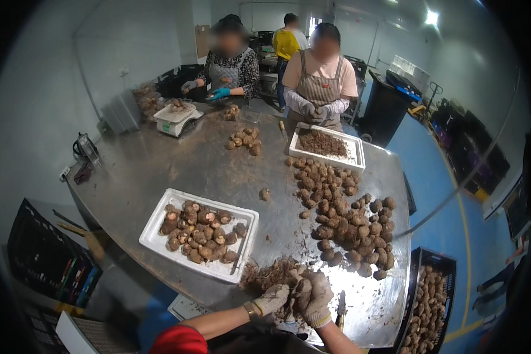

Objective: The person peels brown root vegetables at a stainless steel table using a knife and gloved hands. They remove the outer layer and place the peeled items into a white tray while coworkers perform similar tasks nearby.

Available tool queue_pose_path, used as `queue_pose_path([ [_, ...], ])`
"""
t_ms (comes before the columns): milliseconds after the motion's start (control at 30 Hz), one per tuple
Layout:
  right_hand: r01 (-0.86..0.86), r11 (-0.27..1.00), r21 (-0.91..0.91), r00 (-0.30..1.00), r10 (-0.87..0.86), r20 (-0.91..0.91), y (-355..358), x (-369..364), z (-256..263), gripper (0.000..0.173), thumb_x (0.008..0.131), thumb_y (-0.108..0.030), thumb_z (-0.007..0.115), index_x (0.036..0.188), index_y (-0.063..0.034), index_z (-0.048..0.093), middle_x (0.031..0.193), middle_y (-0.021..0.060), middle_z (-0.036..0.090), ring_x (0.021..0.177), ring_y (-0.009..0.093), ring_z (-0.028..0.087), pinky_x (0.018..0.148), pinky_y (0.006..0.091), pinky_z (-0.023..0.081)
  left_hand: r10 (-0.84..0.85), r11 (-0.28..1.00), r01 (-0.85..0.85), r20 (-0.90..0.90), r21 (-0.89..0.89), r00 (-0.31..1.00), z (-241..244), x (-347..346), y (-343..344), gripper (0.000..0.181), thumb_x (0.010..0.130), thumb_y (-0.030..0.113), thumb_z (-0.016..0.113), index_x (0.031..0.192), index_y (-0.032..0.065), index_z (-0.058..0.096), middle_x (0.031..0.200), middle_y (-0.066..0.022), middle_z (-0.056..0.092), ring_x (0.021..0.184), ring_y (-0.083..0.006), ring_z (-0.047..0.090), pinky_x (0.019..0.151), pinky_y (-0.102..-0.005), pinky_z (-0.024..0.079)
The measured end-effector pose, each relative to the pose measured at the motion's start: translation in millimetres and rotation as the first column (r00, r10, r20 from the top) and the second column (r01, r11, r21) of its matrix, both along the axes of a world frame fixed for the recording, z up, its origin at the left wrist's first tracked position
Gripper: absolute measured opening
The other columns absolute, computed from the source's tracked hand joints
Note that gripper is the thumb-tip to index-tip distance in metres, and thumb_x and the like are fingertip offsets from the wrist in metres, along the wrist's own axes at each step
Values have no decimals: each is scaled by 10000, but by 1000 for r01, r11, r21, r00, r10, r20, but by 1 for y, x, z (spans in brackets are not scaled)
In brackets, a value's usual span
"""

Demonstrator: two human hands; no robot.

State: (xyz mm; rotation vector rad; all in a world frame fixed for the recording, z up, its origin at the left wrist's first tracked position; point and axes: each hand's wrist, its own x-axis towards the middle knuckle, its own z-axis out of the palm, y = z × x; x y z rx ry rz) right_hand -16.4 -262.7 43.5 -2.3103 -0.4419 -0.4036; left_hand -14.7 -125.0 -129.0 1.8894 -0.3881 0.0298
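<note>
My left hand [272, 300], in a soiled knit glove, meets my right hand [316, 295] at the table's near edge. Both gloves have curled fingers. Whatever lies between them is mostly hidden, and the dirt on the gloves blends with it. Brown fibrous root trimmings [278, 271] are heaped just beyond my hands. To the right, a knife [341, 305] lies on the steel table with its handle towards me. A white foam tray [148, 236] at the left holds trimmed taro corms [203, 232]. Beyond my right hand spreads a large pile of untrimmed taro corms [354, 221].
Across the steel table [159, 163], two people in aprons work by a scale [177, 118], a foam tray of scraps [360, 155] and another knife [283, 129]. A small taro pile [246, 139] lies mid-table. A black crate of taro [453, 270] stands at the right edge.
</note>
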Motion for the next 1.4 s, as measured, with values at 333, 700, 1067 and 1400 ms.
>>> queue_pose_path([
  [333,227,566,792,875,240,-422,-43,61,-152,275,928,-137,540,1167,-2,557,979,105,635,887,216,630,802,371,520,88,993,-104,-229,-55,969,78,5,-20,404,819,144,666,1177,-28,588,1031,-157,676,951,-219,654,828,-332,531],
  [700,194,343,919,874,365,-321,-26,41,-8,258,1003,-197,504,1149,16,510,1211,221,612,1044,329,651,856,431,578,-321,557,-485,-714,-674,622,57,11,2,466,1040,385,389,1374,68,463,1304,-70,566,1175,-185,544,1000,-313,459],
  [1067,115,928,353,861,84,-502,-28,24,-72,294,997,-250,484,1107,-20,630,988,210,665,890,322,664,796,387,535,68,891,-193,298,411,952,92,-13,-5,254,919,265,535,983,40,633,819,-151,672,725,-341,646,659,-415,522],
  [1400,552,69,831,672,554,-492,-35,15,-96,524,961,-461,563,1257,-29,549,1071,39,638,999,146,599,907,309,488,-50,819,-138,-308,-557,950,44,3,-22,387,1034,343,391,1055,20,603,913,-41,639,801,-147,645,689,-302,540],
])
